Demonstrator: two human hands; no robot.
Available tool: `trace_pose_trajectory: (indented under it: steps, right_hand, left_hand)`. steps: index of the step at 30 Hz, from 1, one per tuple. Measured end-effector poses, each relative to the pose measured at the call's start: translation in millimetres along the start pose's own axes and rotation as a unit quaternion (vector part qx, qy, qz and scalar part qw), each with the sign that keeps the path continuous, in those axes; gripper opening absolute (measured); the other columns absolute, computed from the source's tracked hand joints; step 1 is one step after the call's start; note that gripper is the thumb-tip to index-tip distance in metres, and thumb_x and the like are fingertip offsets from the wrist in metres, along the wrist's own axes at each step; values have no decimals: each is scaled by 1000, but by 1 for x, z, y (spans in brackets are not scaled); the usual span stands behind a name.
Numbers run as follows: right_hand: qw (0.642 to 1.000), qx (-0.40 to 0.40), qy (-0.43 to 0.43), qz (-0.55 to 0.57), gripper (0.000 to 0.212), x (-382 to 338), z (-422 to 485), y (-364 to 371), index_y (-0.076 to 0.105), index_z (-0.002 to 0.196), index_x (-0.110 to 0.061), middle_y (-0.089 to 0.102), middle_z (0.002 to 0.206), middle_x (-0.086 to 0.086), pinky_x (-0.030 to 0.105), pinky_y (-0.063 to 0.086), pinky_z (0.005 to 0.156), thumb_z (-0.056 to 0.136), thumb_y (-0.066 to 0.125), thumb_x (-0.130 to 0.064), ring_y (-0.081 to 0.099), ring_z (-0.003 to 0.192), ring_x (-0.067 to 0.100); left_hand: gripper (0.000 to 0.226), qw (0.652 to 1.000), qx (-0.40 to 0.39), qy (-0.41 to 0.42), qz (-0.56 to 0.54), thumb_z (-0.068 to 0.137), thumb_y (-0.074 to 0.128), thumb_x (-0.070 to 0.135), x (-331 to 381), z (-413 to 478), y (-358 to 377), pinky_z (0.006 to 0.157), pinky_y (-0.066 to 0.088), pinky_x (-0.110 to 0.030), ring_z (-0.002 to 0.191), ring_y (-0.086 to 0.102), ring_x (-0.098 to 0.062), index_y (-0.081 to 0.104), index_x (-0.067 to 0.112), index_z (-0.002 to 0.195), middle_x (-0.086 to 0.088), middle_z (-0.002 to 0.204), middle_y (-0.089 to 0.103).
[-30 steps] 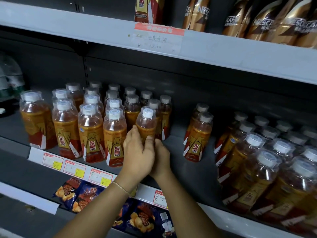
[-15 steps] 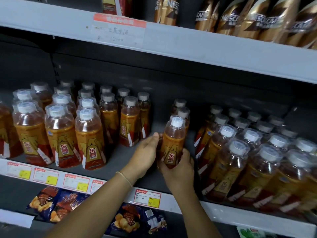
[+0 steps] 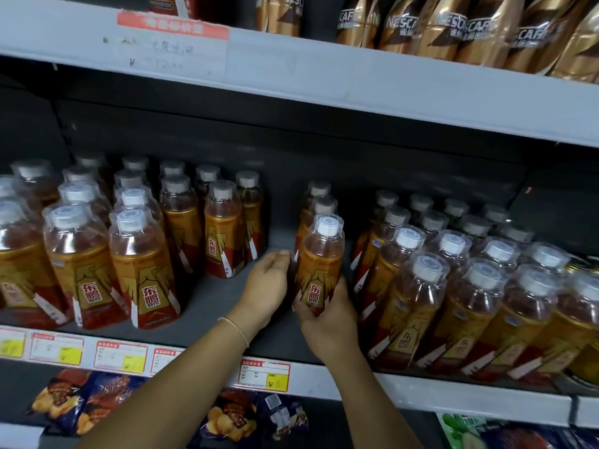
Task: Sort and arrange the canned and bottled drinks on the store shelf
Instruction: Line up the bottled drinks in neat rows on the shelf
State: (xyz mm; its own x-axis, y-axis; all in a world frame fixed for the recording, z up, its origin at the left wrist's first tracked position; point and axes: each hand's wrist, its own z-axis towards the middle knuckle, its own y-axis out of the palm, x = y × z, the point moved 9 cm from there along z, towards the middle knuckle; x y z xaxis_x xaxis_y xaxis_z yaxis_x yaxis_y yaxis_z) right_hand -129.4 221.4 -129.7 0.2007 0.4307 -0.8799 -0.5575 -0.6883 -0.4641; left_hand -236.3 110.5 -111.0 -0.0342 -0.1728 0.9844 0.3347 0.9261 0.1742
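Over it has gone: the Dongpeng drink bottle [image 3: 319,264] that both hands had at the front of the left block a second ago now sits in the gap on the grey shelf [image 3: 207,306], right of where it started. From my end, the right hand [image 3: 329,319] has its fingers and thumb wrapped round the lower label, holding firm. The base is hidden behind that hand, so I cannot tell whether it is touching the shelf. The bottle is upright, white cap up, red label characters facing me.

The left hand [image 3: 264,288] has let go. It is relaxed, palm towards the bottle, fingertips just beside its left shoulder.

Directly behind the held bottle I see two matching bottles [image 3: 319,202] in a single file. The left block [image 3: 142,264] stands well apart across bare shelf, and the right block [image 3: 418,296] is packed close on the other side.

Up top, gold Nescafé bottles [image 3: 453,30] line the upper shelf. Below, price tags [image 3: 264,375] run along the shelf edge, with crisp packets [image 3: 233,419] underneath.
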Motion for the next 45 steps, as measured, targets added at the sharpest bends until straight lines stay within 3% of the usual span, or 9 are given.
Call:
trace_pose_trajectory:
  steps: [3, 7, 16, 23, 30, 34, 38, 42, 45]
  right_hand:
    - [1000, 1, -4, -9, 101, 1, -1, 2, 6, 156, -31, 47, 145, -2, 41, 43, 109, 83, 75, -37, 48, 132, 19]
    - [999, 8, -16, -26, 103, 0, -3, 1, 1, 156, -33, 44, 147, -1, 38, 42, 109, 84, 75, -39, 47, 133, 20]
    - [997, 30, -40, -55, 102, -3, -5, -3, 4, 157, -26, 46, 143, 0, 31, 42, 104, 85, 75, -35, 49, 130, 19]
    - [996, 36, -34, -68, 103, 0, -2, -1, 3, 156, -27, 44, 146, 5, 41, 43, 109, 84, 75, -37, 47, 132, 25]
    - [988, 128, -77, -45, 90, -16, -16, -22, 31, 142, -25, 44, 138, 7, 40, 49, 97, 72, 86, -34, 51, 120, 23]
    - [937, 237, -247, -72, 59, -53, -56, -27, 48, 110, -19, 52, 114, 10, 46, 53, 82, 67, 89, -15, 54, 102, 26]
    - [938, 94, -327, -69, 34, -85, -70, 32, 64, 101, -12, 58, 102, 4, 45, 54, 79, 73, 83, -11, 58, 95, 24]
    - [958, -137, -250, -37, 61, -103, -65, 112, 56, 132, -22, 57, 130, -3, 35, 51, 97, 76, 79, -25, 55, 120, 16]
    - [950, -194, -242, -19, 78, -128, -62, 154, 43, 143, -29, 59, 131, -6, 27, 51, 93, 72, 71, -47, 57, 120, 13]
  left_hand:
    - [21, 999, 9, 12, 40, 102, 47, 29, 5, 25, -2, 111, 34, -35, 128, 49, -19, 59, 25, 119, -2, 133, 57]
    - [54, 998, -34, -16, 57, 103, 39, 42, 2, 57, 13, 120, 21, -41, 143, 29, -20, 28, 22, 152, -2, 156, 33]
    - [57, 985, -116, -110, -70, 100, 25, 58, -16, 65, 52, 89, 50, -29, 101, 69, -15, 68, 23, 111, -3, 107, 74]
    - [57, 984, -136, -106, -49, 102, 25, 55, -7, 53, 49, 110, 39, -38, 120, 58, -22, 61, 19, 128, -10, 128, 64]
    - [31, 987, -86, 0, 133, 104, 43, 32, 13, 17, 2, 100, 38, -16, 124, 51, -12, 57, 19, 128, 1, 131, 59]
    - [25, 974, -45, 89, 205, 100, 52, 12, 42, -24, -36, 105, 44, -33, 113, 60, -19, 64, 6, 121, -6, 118, 65]
    - [19, 955, 11, 188, 228, 98, 54, 13, 82, -75, -80, 89, 49, -17, 96, 65, -5, 70, 13, 108, 3, 101, 70]
    - [21, 915, 161, 281, 240, 90, 54, 22, 112, -123, -134, 84, 50, -20, 95, 65, -4, 71, 22, 104, 10, 100, 70]
    - [14, 885, 248, 303, 251, 88, 54, 17, 116, -141, -171, 76, 51, -28, 89, 63, -9, 65, 21, 95, 12, 92, 65]
